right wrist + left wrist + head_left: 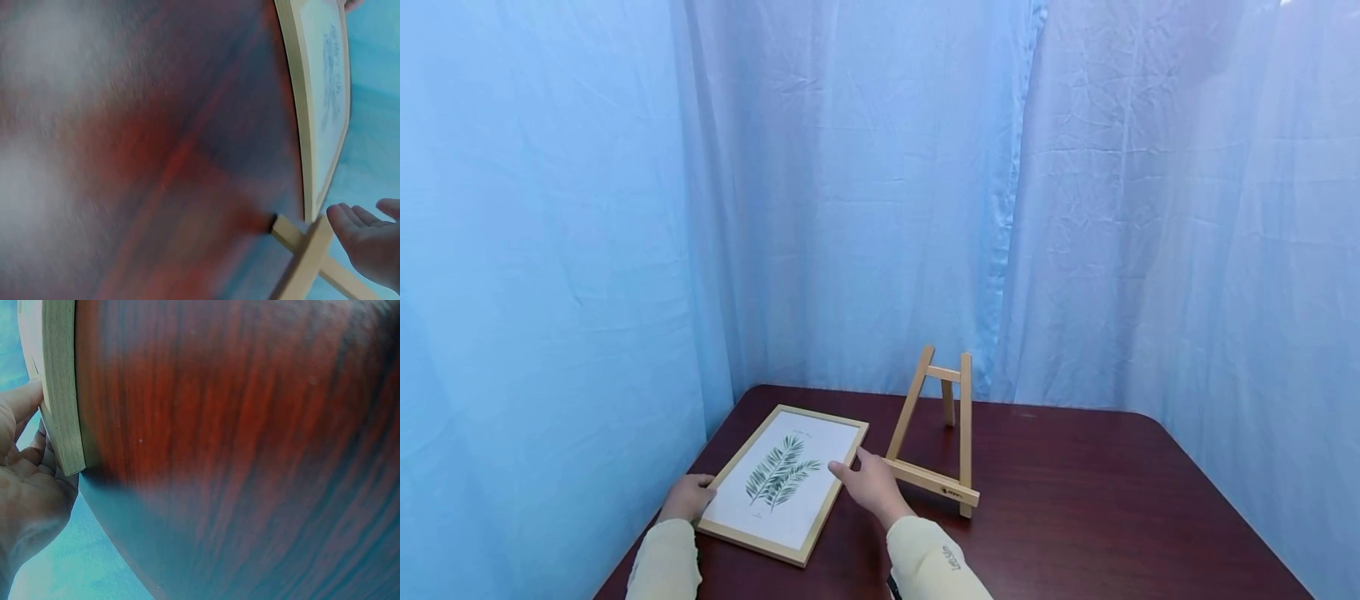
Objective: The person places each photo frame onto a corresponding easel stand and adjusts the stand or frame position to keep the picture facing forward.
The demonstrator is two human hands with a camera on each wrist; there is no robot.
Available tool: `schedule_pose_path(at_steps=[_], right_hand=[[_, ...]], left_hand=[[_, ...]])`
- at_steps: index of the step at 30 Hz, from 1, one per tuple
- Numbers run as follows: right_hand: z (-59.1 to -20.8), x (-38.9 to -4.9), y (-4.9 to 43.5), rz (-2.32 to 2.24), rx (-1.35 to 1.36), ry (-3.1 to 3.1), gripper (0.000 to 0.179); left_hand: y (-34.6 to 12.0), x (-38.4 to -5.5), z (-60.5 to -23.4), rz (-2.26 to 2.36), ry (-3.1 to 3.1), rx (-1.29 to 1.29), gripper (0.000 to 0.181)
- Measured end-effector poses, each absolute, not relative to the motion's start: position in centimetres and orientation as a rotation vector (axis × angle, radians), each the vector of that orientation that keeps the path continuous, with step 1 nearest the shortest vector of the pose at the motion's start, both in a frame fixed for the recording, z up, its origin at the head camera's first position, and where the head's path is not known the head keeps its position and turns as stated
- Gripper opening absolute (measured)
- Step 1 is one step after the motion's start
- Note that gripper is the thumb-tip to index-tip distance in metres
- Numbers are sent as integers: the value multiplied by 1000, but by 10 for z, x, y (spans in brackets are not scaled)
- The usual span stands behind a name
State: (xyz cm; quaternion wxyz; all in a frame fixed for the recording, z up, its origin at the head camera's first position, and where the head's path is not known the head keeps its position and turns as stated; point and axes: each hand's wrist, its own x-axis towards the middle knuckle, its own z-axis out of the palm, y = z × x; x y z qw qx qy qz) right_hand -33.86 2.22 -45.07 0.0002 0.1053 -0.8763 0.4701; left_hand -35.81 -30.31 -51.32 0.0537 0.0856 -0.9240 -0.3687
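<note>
A picture frame (801,479) in pale wood, with a green leaf print, lies at the left part of the dark table. My left hand (688,498) grips its left edge; in the left wrist view the thumb of that hand (31,481) is against the frame (59,394) and the fingers reach behind it. By the opposite edge is my right hand (871,482), thumb and fingers spread. The right wrist view has this hand (369,240) with extended fingers close to the frame (303,119); contact cannot be told. A small wooden easel (936,479) stands just right of it.
The dark reddish table (1075,492) extends to the right of the easel, with rounded far corners. Light blue curtains (880,208) hang behind the table and along both sides.
</note>
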Motion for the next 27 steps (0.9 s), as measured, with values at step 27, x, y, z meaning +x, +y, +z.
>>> schedule_pose_path(at_steps=[27], right_hand=[[-490,-325,0,2088,-51,-2564,70]], left_hand=[[-304,-359,-516,-1125,-2809,257,37]])
